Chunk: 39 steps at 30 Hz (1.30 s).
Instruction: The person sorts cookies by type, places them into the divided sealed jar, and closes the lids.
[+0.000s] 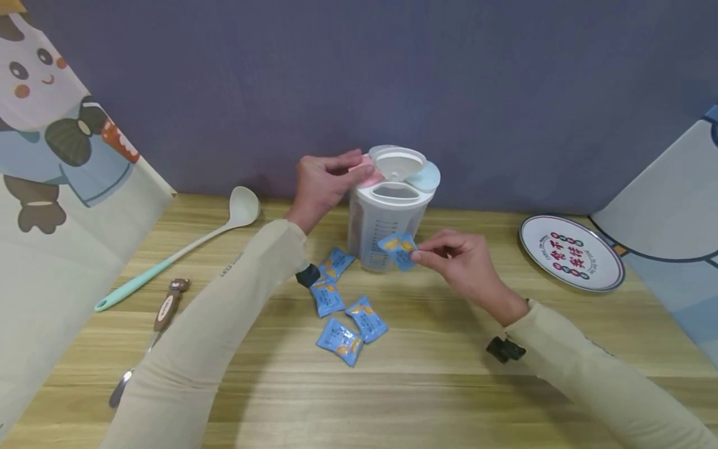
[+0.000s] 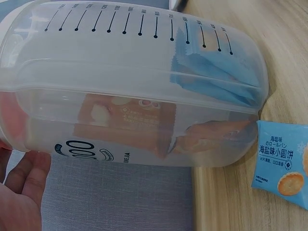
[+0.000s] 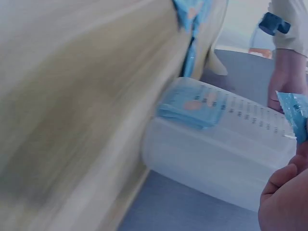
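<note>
A clear divided storage canister (image 1: 363,218) stands upright near the back wall. Its white top carries a pink flap (image 1: 366,163) and a pale blue flap (image 1: 426,178); the front flap is raised, baring an opening. My left hand (image 1: 322,187) grips the canister's top at the pink flap. Between thumb and fingertips, my right hand (image 1: 465,262) pinches a blue biscuit packet (image 1: 397,247), held in front of the canister below its rim. Through the wall show blue packets (image 2: 216,67) in one compartment and orange-brown packets (image 2: 127,120) in another. Several blue packets (image 1: 339,341) lie on the table.
To the left lie a ladle (image 1: 244,206) with a mint handle and a metal utensil (image 1: 166,310) with a brown bear handle, partly hidden by my left sleeve. A round printed plate (image 1: 572,252) sits at the right. A dark wall (image 1: 477,106) rises behind the table.
</note>
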Motion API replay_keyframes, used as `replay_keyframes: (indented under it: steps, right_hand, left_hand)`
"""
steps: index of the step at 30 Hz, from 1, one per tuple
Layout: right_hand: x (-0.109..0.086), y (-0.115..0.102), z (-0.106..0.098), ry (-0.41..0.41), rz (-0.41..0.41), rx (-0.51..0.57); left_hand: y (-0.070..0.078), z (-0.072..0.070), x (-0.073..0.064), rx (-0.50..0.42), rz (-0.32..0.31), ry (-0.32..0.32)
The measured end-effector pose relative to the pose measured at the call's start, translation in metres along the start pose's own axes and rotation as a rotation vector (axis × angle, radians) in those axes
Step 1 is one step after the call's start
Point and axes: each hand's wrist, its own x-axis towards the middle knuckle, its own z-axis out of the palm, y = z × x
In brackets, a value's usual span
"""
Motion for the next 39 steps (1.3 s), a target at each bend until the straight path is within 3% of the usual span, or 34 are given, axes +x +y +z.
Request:
replay_keyframes:
  steps: [7, 14, 18, 25, 34, 39]
  right_hand:
    - [0.011, -0.011, 0.002, 0.087, 0.04, 0.065]
    - [0.028, -0.018, 0.0, 0.161, -0.034, 0.146]
    - [0.038, -0.023, 0.0, 0.221, -0.018, 0.192]
    - [0.051, -0.025, 0.003, 0.297, 0.023, 0.153]
    - [0.062, -0.02, 0.007, 0.367, 0.032, 0.112]
    - [0.061, -0.019, 0.009, 0.376, 0.044, 0.017]
  left_hand:
    - [0.0, -0.001, -0.001, 0.002, 0.005, -0.007]
    - [0.0, -0.002, -0.002, 0.016, 0.029, -0.007]
    - [-0.007, -0.002, 0.001, 0.014, 0.028, -0.005]
    - [-0.03, -0.004, 0.011, -0.013, 0.015, -0.002]
    - [-0.035, -0.002, 0.012, -0.027, 0.05, -0.001]
    - [-0.034, -0.002, 0.013, -0.039, 0.056, -0.004]
